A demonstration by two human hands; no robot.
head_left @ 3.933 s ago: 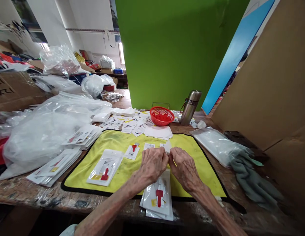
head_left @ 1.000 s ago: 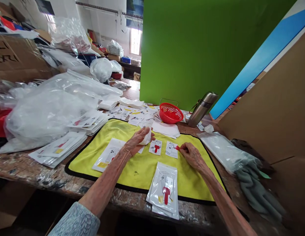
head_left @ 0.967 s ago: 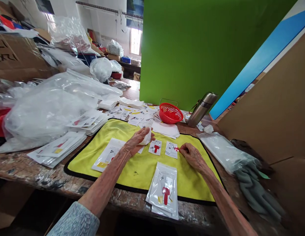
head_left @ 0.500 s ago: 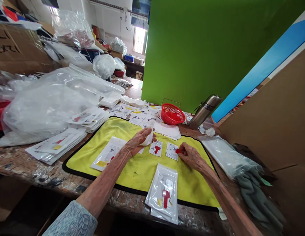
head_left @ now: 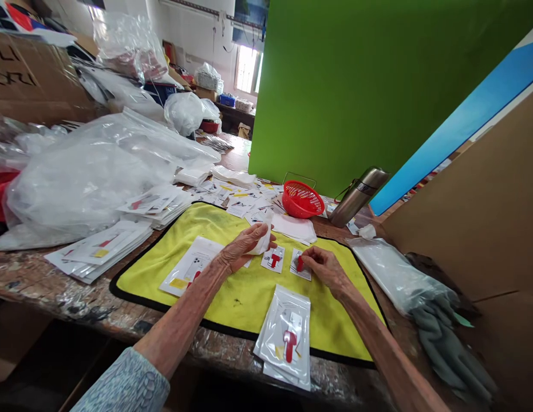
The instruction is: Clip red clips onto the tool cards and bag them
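Pinching narrowly, the fingers (head_left: 310,257) of the right hand (head_left: 327,269) meet at the right edge of a small, flat, red T-shaped piece (head_left: 299,264), which sits over a white printed rectangular card (head_left: 306,276). The piece looks light, thin and bendable, perhaps a little slick, so an edge hold between thumb and forefinger should suit it; a broad grip would probably cover or bend it. The card seems stiffer but could slide, since nothing visible pins it. The left hand (head_left: 244,247) grips thin white paper-like material (head_left: 263,243), likely soft and easily creased, best held lightly by a margin. Beside it lies a second white card (head_left: 278,253) showing a red T shape (head_left: 274,261). Both cards rest on a yellow black-edged cloth (head_left: 232,309) spread over a worn brown tabletop (head_left: 90,309). Nearer the body, glossy flat packets (head_left: 287,335) overlap and look slippery. Beyond the cloth sits a round red plastic basket (head_left: 292,209).
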